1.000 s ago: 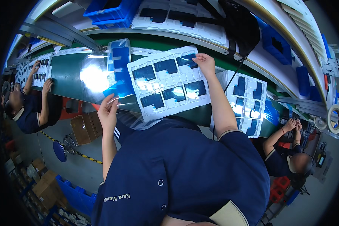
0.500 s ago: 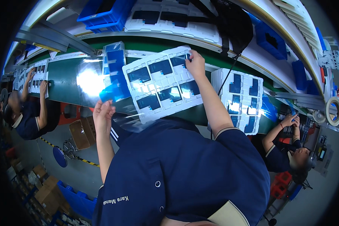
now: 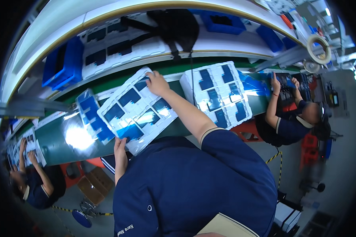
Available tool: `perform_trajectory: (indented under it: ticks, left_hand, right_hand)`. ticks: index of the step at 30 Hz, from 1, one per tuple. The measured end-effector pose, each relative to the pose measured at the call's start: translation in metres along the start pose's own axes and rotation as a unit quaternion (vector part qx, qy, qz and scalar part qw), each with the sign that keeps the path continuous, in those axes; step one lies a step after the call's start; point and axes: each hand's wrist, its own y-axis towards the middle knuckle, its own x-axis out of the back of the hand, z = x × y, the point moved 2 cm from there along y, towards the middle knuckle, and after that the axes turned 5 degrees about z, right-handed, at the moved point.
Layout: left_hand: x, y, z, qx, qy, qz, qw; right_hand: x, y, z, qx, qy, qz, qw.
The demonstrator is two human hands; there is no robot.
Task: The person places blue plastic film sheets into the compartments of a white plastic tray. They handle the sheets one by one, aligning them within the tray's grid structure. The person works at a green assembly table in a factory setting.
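Observation:
A white moulded tray (image 3: 156, 128) stands slanted in front of me, with rows of dark flat panels (image 3: 129, 97) in its pockets. My right hand (image 3: 158, 83) is closed at the tray's upper right corner, its fingertips by the corner panel. By the lower left corner, my left hand (image 3: 121, 150) pinches a piece of blue film (image 3: 131, 132), which overlaps the panel there. The left fingertips are partly hidden by film and glare.
Blue film sheets (image 3: 91, 116) lie left of the tray on the green bench (image 3: 53, 148). A stack of similar trays (image 3: 201, 96) stands on the right. A shelf above holds blue bins (image 3: 65, 65) and a black bag (image 3: 178, 29). Co-workers sit on both sides.
The view has swung rightward, so the bench appears further left and tilted. My left hand has brought the blue film over the tray's lower left panel. My right hand stays at the upper right corner.

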Motion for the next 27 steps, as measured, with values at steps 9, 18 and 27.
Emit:
perform_trajectory:
  ticks: [9, 18, 27]
  left_hand:
    - [0.001, 0.007, 0.010, -0.017, 0.063, -0.072, 0.995]
    - [0.030, 0.016, 0.012, 0.050, 0.010, -0.047, 0.998]
    - [0.010, 0.007, 0.021, -0.020, 0.017, -0.065, 0.998]
  right_hand:
    - [0.011, -0.005, 0.010, -0.066, 0.040, 0.044, 0.996]
    - [-0.003, 0.031, -0.007, -0.006, 0.129, 0.024, 0.991]
    - [0.029, 0.000, 0.002, 0.208, 0.044, -0.057, 0.975]
